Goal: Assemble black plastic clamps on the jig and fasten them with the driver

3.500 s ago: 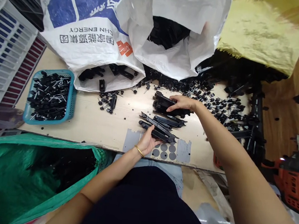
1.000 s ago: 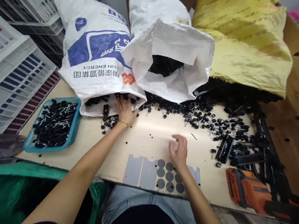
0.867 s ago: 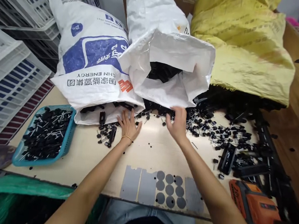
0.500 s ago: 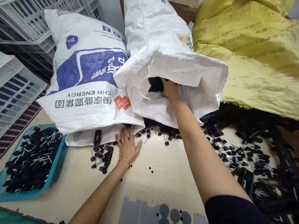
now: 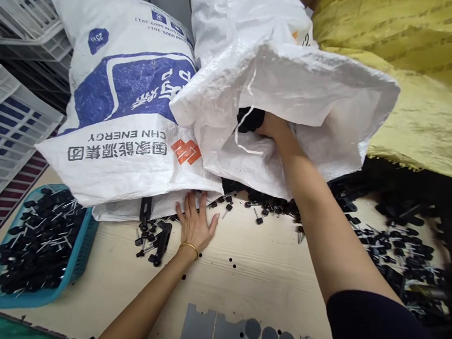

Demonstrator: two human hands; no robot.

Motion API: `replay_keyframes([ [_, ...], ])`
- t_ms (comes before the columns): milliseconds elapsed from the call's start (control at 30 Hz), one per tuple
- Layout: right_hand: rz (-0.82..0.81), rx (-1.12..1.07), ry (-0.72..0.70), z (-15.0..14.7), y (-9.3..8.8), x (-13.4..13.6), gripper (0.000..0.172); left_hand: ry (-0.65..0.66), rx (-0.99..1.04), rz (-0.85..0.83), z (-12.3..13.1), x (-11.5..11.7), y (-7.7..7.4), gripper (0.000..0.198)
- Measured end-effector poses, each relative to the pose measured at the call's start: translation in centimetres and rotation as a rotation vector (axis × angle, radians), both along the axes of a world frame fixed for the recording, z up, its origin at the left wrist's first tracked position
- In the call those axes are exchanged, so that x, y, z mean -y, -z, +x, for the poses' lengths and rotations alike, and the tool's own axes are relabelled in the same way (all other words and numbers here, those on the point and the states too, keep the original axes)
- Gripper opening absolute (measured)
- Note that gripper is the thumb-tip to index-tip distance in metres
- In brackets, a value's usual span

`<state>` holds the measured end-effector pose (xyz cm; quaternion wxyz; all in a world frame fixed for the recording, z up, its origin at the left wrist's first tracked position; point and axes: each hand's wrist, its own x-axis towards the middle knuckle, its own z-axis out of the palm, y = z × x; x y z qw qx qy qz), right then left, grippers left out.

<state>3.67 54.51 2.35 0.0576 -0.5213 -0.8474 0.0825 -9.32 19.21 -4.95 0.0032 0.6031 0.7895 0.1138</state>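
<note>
My left hand (image 5: pixel 196 227) lies flat on the wooden table (image 5: pixel 215 285) with its fingers spread, the fingertips at the lower edge of the printed white sack (image 5: pixel 124 149). Beside it are black plastic parts (image 5: pixel 162 243). My right hand (image 5: pixel 272 126) reaches into the mouth of the middle white sack (image 5: pixel 338 84), next to black material (image 5: pixel 250 121) inside. The right fingers are hidden, so what they hold, if anything, does not show.
A blue basket (image 5: pixel 87 241) full of black parts with metal pins stands at the left, near white crates (image 5: pixel 11 111). A yellow sack (image 5: pixel 428 103) and scattered black parts (image 5: pixel 394 244) are on the right. Grey sheets and discs (image 5: pixel 230 335) lie at the front.
My right hand has moved a little right and deeper into the middle sack, whose mouth is spread wider. The view has shifted closer. My left hand stays flat on the table.
</note>
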Motion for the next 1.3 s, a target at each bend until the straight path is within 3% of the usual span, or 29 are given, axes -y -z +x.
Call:
replay_keyframes([
  [167, 0.046, -0.124, 0.078, -0.7, 0.5, 0.7, 0.072, -0.004, 0.009, -0.023, 0.0, -0.1, -0.2, 0.071],
  [367, 0.015, -0.244, 0.075, 0.2, -0.4, 2.6, 0.054, -0.013, 0.013, -0.017, -0.1, -0.1, -0.4, 0.069],
  [467, 0.020, -0.323, 0.025, 1.5, -1.6, 4.8, 0.056, -0.011, 0.024, -0.002, -0.1, 0.0, -0.4, 0.068],
  [600, -0.045, -0.453, 0.053, 4.5, -3.9, 10.5, 0.066, -0.007, 0.037, 0.017, -0.2, 0.1, -0.4, 0.066],
  [700, -0.096, -0.498, 0.008, 8.6, -5.6, 17.5, 0.067, -0.006, 0.057, 0.025, -0.2, 0.2, -0.5, 0.066],
  [767, -0.135, -0.472, -0.015, 12.2, -5.9, 22.4, 0.066, -0.007, 0.073, 0.024, -0.2, 0.2, -0.5, 0.066],
  [833, -0.183, -0.440, 0.000, 16.0, -4.8, 26.7, 0.063, -0.006, 0.079, 0.020, -0.2, 0.3, -0.5, 0.067],
  [933, -0.118, -0.424, 0.148, 20.2, -1.0, 31.0, 0.059, -0.001, 0.079, 0.020, -0.2, 0.4, -0.5, 0.067],
  [1067, 0.099, -0.280, 0.277, 21.2, 3.4, 33.3, 0.053, -0.006, 0.092, 0.019, -0.3, 0.5, -0.6, 0.066],
  [1167, 0.181, -0.171, 0.343, 20.6, 4.1, 34.1, 0.058, -0.006, 0.096, 0.022, -0.3, 0.4, -0.5, 0.066],
  [1300, 0.128, -0.089, 0.360, 20.5, 3.3, 35.2, 0.071, -0.001, 0.090, 0.028, -0.3, 0.5, -0.6, 0.066],
])
